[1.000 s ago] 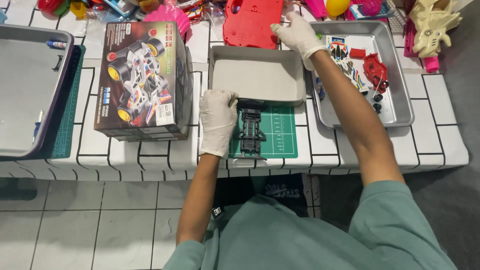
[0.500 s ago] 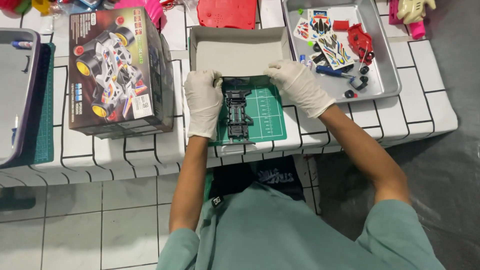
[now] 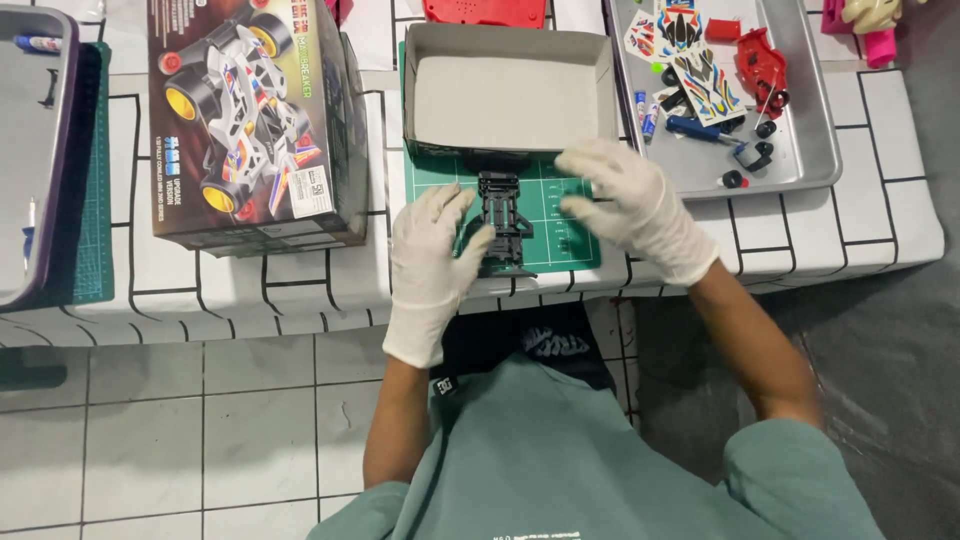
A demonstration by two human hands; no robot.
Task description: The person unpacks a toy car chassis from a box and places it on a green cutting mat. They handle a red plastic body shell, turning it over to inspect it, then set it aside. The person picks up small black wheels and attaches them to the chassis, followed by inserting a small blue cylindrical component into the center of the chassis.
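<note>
**Black chassis centred on the cutting mat, gloved hands at either flank**

Black plastic, the toy-car chassis point(image 3: 503, 222) lies lengthwise on the small green cutting mat point(image 3: 560, 225), which gives it a flat bed near the tabletop point(image 3: 250, 285) edge, close to my body. My left hand point(image 3: 428, 262), in a white glove, touches the chassis on its left side, fingers curled toward it; I judge this steadies the part. My right hand point(image 3: 632, 203), also gloved, hovers spread just beside the right side, fingers apart and gripping nothing; whether a fingertip touches I cannot tell. Directly behind the mat sits an open grey cardboard tray point(image 3: 510, 100), showing nothing inside. To its right, a metal tray point(image 3: 815, 150) corrals the loose pieces: a red body shell point(image 3: 760, 65), sticker sheets, small black wheels. Left of the mat lies the printed kit box point(image 3: 250, 120), pictured lid up, well clear of both hands.
</note>
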